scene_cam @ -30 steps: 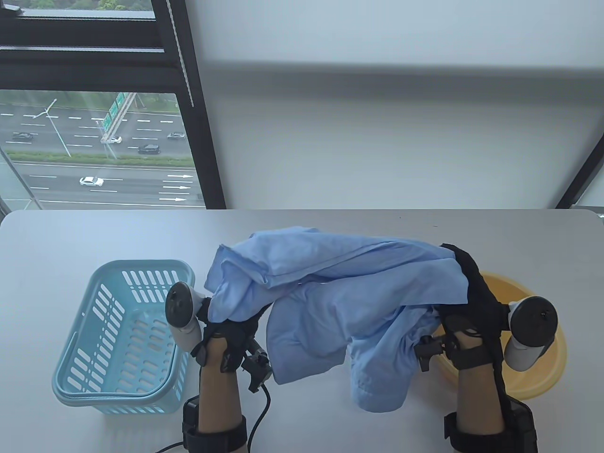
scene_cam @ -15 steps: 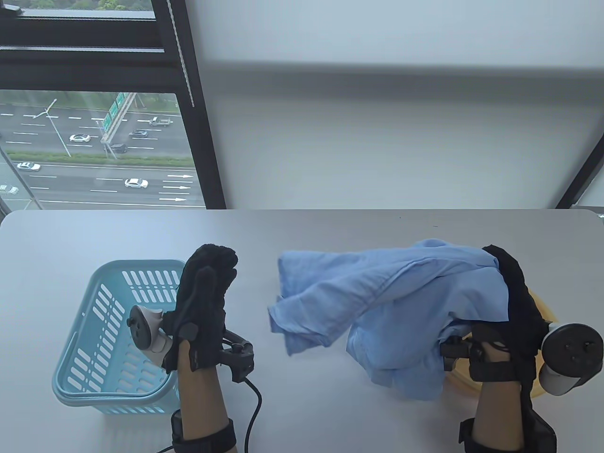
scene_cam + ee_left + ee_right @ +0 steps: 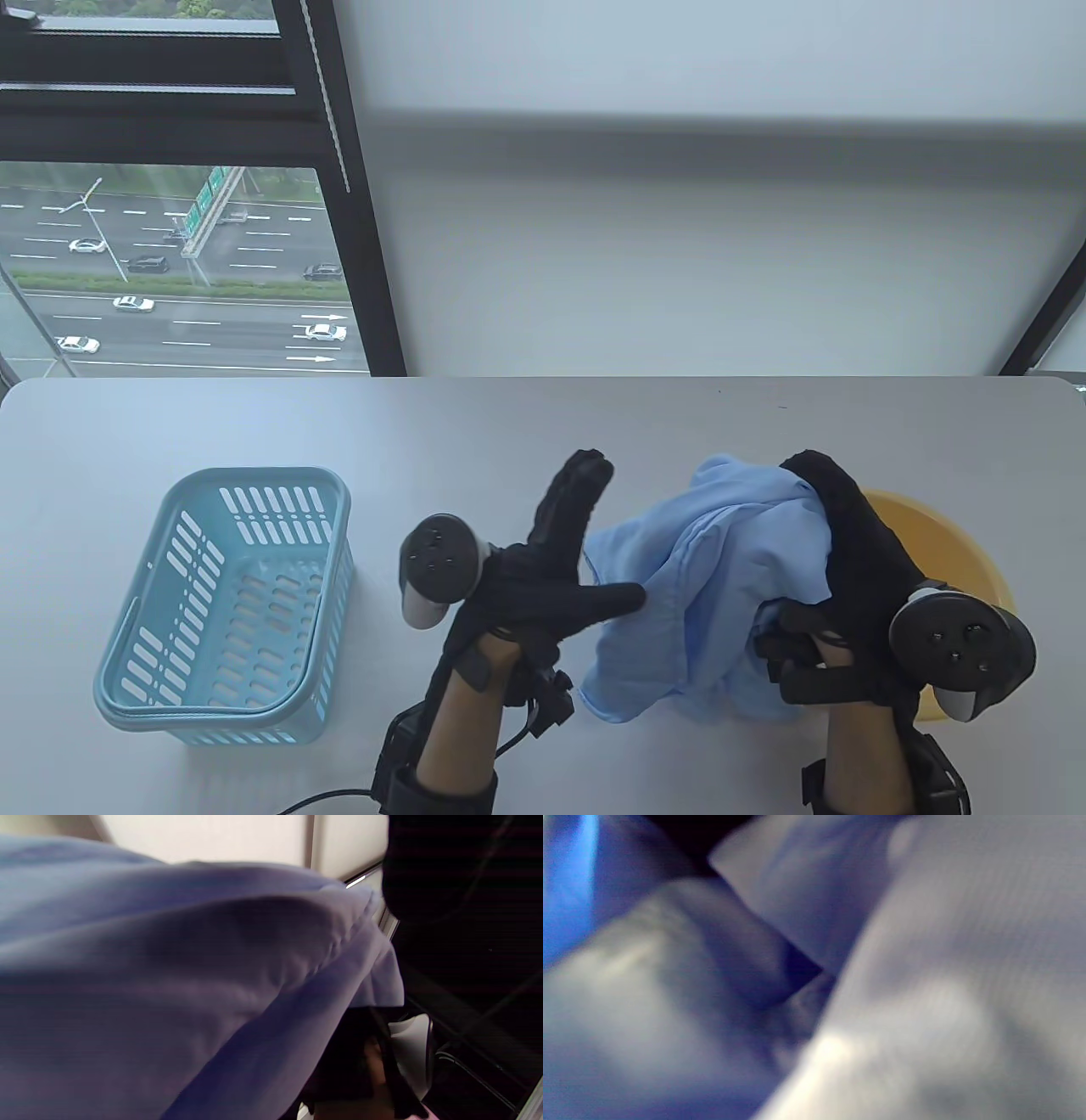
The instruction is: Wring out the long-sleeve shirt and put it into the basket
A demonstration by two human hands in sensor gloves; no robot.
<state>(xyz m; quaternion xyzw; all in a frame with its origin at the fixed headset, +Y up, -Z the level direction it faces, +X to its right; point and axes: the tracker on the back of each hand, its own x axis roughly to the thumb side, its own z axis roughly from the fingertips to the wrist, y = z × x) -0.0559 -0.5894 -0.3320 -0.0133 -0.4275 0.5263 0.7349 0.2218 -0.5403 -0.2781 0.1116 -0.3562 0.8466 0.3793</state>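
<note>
In the table view, the right hand [image 3: 836,543] grips the light blue long-sleeve shirt [image 3: 721,594], its gloved fingers curled over the top of the bunched cloth. The shirt hangs from that hand in a crumpled mass, raised above the table [image 3: 509,424] at its top, with its lower folds low near the table's near edge; whether they touch the surface cannot be told. Behind and to the right of the shirt stands a yellow basin [image 3: 950,535], partly hidden by the right hand and its tracker. The left hand [image 3: 551,569] is open, its fingers stretched straight toward the far side and the thumb spread out to the right, the thumb tip touching the left edge of the shirt. The light blue basket [image 3: 144,679] stands at the left of the table, well apart from the shirt, with nothing seen in it. A black cable [image 3: 322,800] runs along the near edge beneath the left forearm.

In the left wrist view, the shirt [image 3: 169,984] fills most of the picture, very close and blurred; at the right the dark glove and white tracker of the right hand [image 3: 407,1056] show.

In the right wrist view, only blurred blue-grey folds of the shirt [image 3: 882,984] appear; no fingers can be made out there.
</note>
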